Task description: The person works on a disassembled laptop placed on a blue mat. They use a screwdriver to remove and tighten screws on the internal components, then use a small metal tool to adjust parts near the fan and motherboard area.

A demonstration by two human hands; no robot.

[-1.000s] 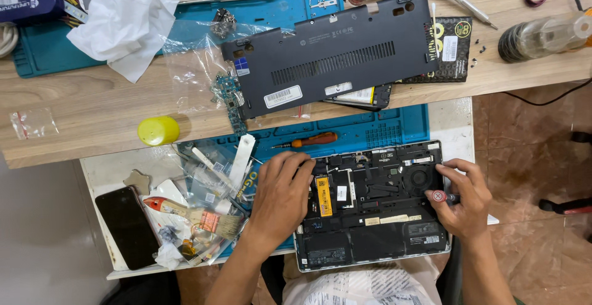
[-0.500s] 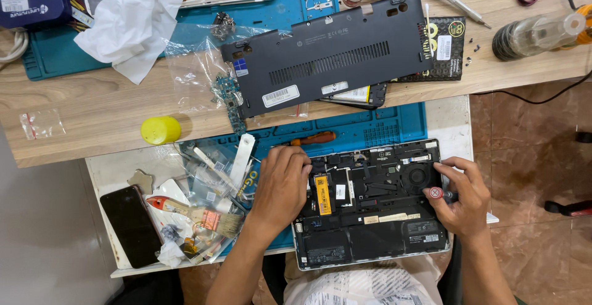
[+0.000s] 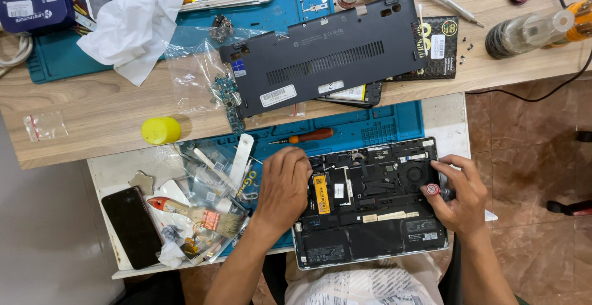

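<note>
An opened laptop (image 3: 370, 218) lies underside up on a blue mat (image 3: 370, 126), its board, fan and battery showing. My left hand (image 3: 283, 185) rests flat on the laptop's left edge, fingers bent over the upper left corner. My right hand (image 3: 459, 194) sits at the laptop's right edge, closed around a small screwdriver (image 3: 431, 189) with a red and white cap. The laptop's dark bottom cover (image 3: 324, 55) lies on the wooden bench above.
An orange-handled screwdriver (image 3: 308, 136) lies above the laptop. Left of my hand are a brush (image 3: 194, 212), plastic bags, a black phone (image 3: 131, 226) and a yellow cap (image 3: 161, 130). A white tissue (image 3: 132, 24), glue bottles and a clear bottle (image 3: 530, 30) sit on the bench.
My left hand has slid slightly up toward the laptop's upper left corner. The right hand has stayed at the right edge with the screwdriver.
</note>
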